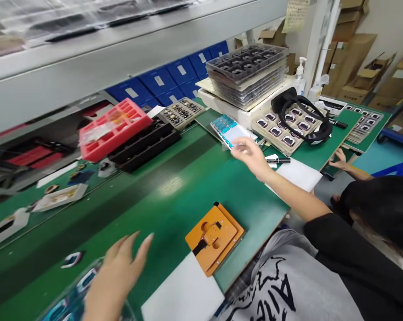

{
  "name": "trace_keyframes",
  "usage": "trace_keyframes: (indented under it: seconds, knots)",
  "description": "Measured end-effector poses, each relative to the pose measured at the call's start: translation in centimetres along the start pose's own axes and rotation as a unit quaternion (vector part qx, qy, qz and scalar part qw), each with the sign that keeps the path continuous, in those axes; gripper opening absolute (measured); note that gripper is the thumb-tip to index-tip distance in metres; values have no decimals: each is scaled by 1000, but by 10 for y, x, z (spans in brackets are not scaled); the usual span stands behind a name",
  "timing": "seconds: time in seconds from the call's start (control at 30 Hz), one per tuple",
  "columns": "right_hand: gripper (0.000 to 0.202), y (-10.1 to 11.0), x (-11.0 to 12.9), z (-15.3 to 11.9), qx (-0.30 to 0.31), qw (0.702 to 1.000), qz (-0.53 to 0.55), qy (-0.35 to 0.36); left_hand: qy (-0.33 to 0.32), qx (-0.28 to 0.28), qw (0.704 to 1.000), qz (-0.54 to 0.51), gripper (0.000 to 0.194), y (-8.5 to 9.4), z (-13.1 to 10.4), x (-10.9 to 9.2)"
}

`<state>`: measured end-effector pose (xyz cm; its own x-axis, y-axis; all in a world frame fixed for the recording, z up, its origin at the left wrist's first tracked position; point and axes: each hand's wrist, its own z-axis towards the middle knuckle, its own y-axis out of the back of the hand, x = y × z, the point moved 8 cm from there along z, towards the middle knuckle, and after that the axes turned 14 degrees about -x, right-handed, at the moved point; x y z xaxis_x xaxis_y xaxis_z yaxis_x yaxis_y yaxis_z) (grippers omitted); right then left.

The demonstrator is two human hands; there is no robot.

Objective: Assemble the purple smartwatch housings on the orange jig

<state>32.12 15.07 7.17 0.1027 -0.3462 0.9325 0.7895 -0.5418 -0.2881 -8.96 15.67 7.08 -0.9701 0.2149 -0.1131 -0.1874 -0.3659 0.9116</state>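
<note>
My left hand [119,267] is at the lower left with thumb and fingers apart, holding nothing. It is above a clear tray [72,296] of parts with teal film, which it partly hides. A single small dark part with a pale rim [71,260] lies left of that hand. My right hand [250,156] reaches across the bench, its fingers curled together at the near edge of a white sheet with teal stickers [228,129]. Something small and shiny shows at those fingertips; its kind is unclear. Between my hands sits an orange fixture [215,236] with a black strap.
A white foam sheet [184,292] lies before the fixture. Right of the stickers are a tray of framed parts [278,129], a black headband [303,116] and a marker [278,160]. Red bin [113,129] and stacked trays [246,67] stand behind. A co-worker's hand [338,159] is at right.
</note>
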Motion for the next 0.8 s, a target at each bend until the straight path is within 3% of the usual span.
trace_keyframes:
  seconds: [0.07, 0.13, 0.2, 0.27, 0.4, 0.53, 0.7, 0.73, 0.8]
  knots:
    - [16, -3, -14, 38, -56, 997, -5, -46, -12, 75, 994, -75, 60, -37, 4, -33]
    - [12, -5, -27, 61, -91, 992, -15, -81, -62, 135, 979, -143, 66, -57, -4, -72]
    - [10, -7, -38, 67, -94, 990, -23, -107, -112, 138, 971, -163, 71, -60, -19, -101]
    - [11, -12, -46, 59, -73, 989, -29, -124, -143, 113, 972, -147, 74, -57, -38, -119]
    - [12, -26, -54, 39, -26, 989, -55, -138, -190, 92, 973, -94, 76, -62, -69, -139]
    - [15, -32, -53, 48, -7, 989, -99, -110, -217, 88, 969, -74, 81, -70, -77, -149]
    - [37, -27, -34, 114, -45, 980, -192, -13, -223, 68, 970, -64, 82, -68, -77, -150]
    - [46, -25, -25, 131, -64, 969, -235, 31, -227, 62, 970, -64, 81, -67, -78, -150]
    - [64, -24, -8, 162, -109, 921, -351, 132, -238, 45, 968, -66, 79, -66, -79, -150]
